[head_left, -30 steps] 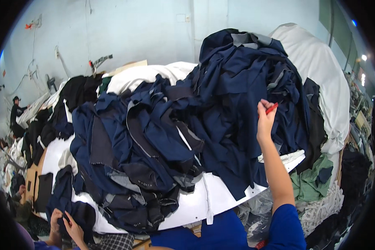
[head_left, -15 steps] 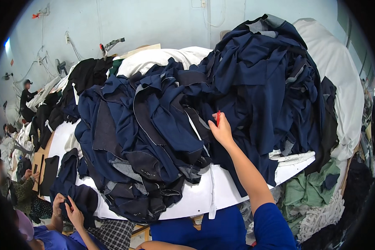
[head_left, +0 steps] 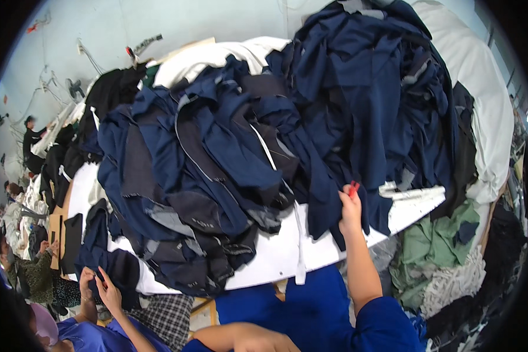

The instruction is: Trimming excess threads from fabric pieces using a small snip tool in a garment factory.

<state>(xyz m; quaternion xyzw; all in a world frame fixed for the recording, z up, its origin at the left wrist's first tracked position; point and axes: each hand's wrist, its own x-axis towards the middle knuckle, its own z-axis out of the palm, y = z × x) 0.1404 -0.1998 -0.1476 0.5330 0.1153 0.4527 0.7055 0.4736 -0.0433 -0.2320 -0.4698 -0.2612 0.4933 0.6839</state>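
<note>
A small red tool, its kind too small to make out, pokes up from the closed fingers of my right hand. This hand is at the near edge of the navy cloth that is heaped high on the right; whether it also grips the cloth I cannot tell. To the left spreads a wide pile of navy cut pieces, with dark grey panels among them. My left hand is low at the bottom edge, close to my body, with its fingers out of sight.
Under the piles is a white tabletop, with a white strip hanging over its front edge. Green cloth and white scraps lie at the right. At lower left, a co-worker's hands hold dark cloth.
My right hand has moved right and toward me with the red tool, away from the middle of the piles. More of my left arm and hand shows. The whole view has shifted.
</note>
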